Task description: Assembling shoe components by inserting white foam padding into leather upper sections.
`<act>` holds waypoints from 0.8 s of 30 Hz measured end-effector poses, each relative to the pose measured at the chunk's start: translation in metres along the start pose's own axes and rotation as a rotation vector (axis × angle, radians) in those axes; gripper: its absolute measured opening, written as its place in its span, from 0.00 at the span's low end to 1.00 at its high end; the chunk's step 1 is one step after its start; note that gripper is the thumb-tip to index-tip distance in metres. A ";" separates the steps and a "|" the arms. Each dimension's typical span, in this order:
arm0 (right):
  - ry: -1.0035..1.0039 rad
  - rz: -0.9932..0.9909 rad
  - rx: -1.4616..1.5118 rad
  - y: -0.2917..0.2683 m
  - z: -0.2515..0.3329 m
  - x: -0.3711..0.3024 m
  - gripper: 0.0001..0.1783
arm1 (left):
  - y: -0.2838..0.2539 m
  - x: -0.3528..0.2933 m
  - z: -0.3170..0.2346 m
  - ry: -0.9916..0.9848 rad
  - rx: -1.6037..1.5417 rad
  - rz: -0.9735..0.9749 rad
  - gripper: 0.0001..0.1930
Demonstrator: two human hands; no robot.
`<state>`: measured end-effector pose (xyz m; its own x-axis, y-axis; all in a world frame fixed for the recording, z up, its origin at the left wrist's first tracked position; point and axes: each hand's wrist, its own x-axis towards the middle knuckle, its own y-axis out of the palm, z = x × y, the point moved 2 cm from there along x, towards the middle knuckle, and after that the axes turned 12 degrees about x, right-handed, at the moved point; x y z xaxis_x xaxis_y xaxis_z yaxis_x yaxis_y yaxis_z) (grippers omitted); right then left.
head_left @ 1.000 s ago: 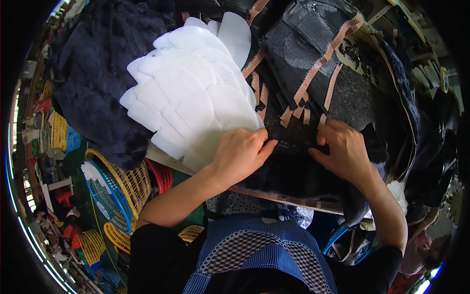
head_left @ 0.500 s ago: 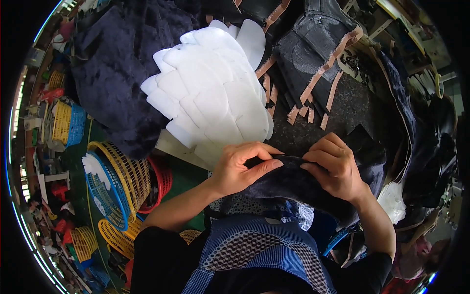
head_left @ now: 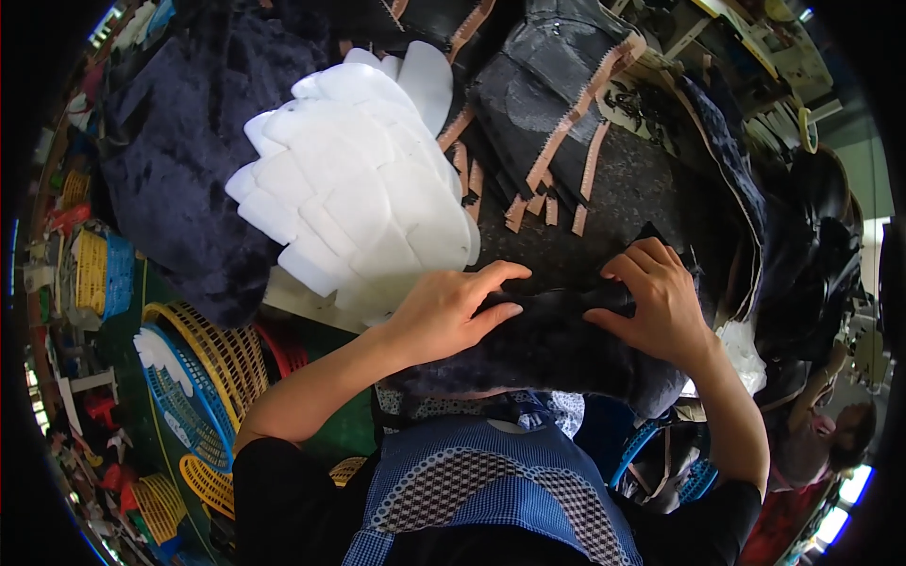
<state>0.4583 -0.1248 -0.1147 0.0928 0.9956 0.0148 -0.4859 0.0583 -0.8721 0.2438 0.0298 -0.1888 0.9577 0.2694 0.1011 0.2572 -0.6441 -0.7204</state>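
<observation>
A dark, plush-looking piece of material [head_left: 528,344] lies along the near edge of the work surface and hangs toward my apron. My left hand [head_left: 458,307] rests at its left part, thumb and forefinger apart and pointing right. Over its right part is my right hand [head_left: 661,300], thumb spread from curled fingers. Neither hand visibly grips anything. Beyond my left hand a fanned stack of white, rounded-corner sheets [head_left: 349,184] overlaps in layers. Farther off, black pieces [head_left: 533,80] with notched tan edging strips [head_left: 587,108] lie on the dark surface [head_left: 642,179].
Dark blue plush fabric [head_left: 189,151] drapes at the far left. Below it, yellow [head_left: 226,344] and blue [head_left: 212,420] baskets stand on the green floor. Dark material [head_left: 736,179] curves upright along the right, with a clear plastic bag [head_left: 741,354] near it. Another person [head_left: 816,439] is at lower right.
Both hands have let go of the pinched edge and spread apart. The dark material now lies flatter and wider. The whole view has shifted, so the white stack sits farther left.
</observation>
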 end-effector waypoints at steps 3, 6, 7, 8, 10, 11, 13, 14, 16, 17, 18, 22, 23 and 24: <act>0.007 0.114 -0.024 -0.008 -0.002 0.000 0.19 | 0.000 0.005 -0.005 0.046 -0.022 -0.105 0.22; 0.116 0.327 0.047 -0.010 0.002 0.013 0.18 | 0.000 0.004 -0.003 0.231 0.176 -0.166 0.18; 0.114 0.345 0.089 -0.011 0.004 0.015 0.15 | 0.000 0.002 -0.002 0.233 0.171 -0.168 0.18; 0.117 0.348 0.085 -0.009 0.003 0.017 0.15 | 0.001 0.001 0.000 0.251 0.216 -0.139 0.19; 0.160 0.351 0.015 -0.003 -0.004 0.020 0.14 | 0.004 -0.001 0.003 0.262 0.252 -0.115 0.20; 0.160 0.359 0.011 0.002 -0.005 0.022 0.14 | 0.005 -0.001 0.005 0.255 0.261 -0.106 0.21; 0.215 0.376 -0.026 0.009 -0.007 0.029 0.13 | 0.007 -0.002 0.009 0.242 0.263 -0.101 0.21; 0.214 0.385 -0.029 0.010 -0.006 0.033 0.13 | 0.008 -0.003 0.010 0.232 0.307 -0.096 0.21; 0.296 0.445 -0.065 0.014 -0.007 0.040 0.14 | 0.009 -0.006 0.011 0.217 0.346 -0.087 0.22; 0.297 0.451 -0.064 0.016 -0.008 0.043 0.14 | 0.011 -0.007 0.010 0.182 0.361 -0.067 0.21; 0.304 0.469 -0.078 0.017 -0.009 0.045 0.14 | 0.010 -0.007 0.009 0.151 0.377 -0.050 0.21; 0.319 0.508 -0.167 0.023 -0.015 0.049 0.18 | -0.002 0.002 -0.008 0.303 0.571 -0.120 0.15; 0.326 0.511 -0.168 0.020 -0.012 0.053 0.18 | -0.006 0.012 -0.017 0.405 0.646 -0.169 0.14; 0.415 0.551 -0.282 0.016 -0.009 0.059 0.20 | -0.003 0.020 -0.023 0.562 0.724 -0.168 0.13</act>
<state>0.4641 -0.0659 -0.1319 0.2474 0.7624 -0.5980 -0.3208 -0.5179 -0.7930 0.2657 0.0202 -0.1688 0.8855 -0.1898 0.4241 0.4364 0.0266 -0.8994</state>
